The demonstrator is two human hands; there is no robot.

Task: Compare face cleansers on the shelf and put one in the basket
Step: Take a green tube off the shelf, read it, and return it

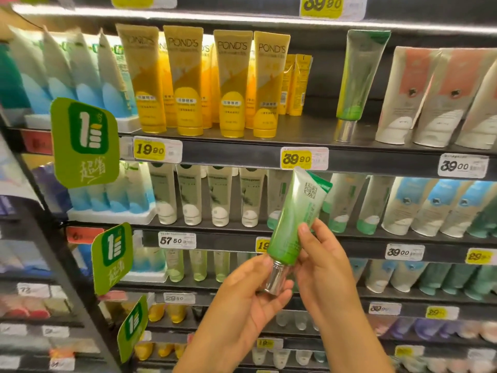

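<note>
Cleanser: you hold the green tube tilted, cap down, in front of the shelf.
Left hand: your curled fingers pinch its silver cap.
Right hand: your fingers wrap the tube's lower body.
Shelf above: a matching green tube stands beside yellow Pond's tubes.

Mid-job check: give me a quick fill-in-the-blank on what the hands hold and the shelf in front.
1. Both hands hold a green plastic tube with a shiny ____ cap.
2. The left hand grips the tube at its ____ end.
3. The yellow POND'S tubes stand above a yellow price tag reading ____.
4. The right hand pinches the tube's ____ body.

Missing: silver; cap; 19.90; green
</note>
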